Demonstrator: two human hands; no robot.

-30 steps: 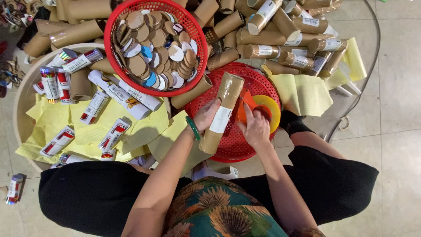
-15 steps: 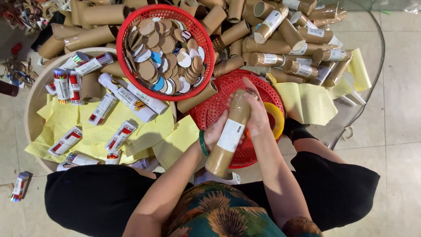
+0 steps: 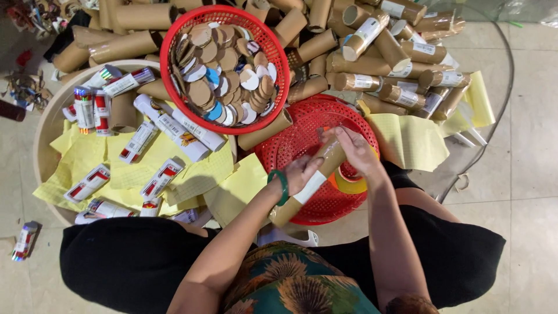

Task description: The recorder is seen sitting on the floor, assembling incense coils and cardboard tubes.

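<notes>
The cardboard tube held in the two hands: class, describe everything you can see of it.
The cardboard tube is a brown cylinder that looks like plain card, with a white label band around its middle. It lies tilted over the empty red basket. The left hand wraps its lower middle, while the right hand covers its far end. Its near end points toward the person's lap.

Red basket of cardboard discs; piled brown tubes; yellow paper sheets; wrapped tubes on round tray.
</notes>
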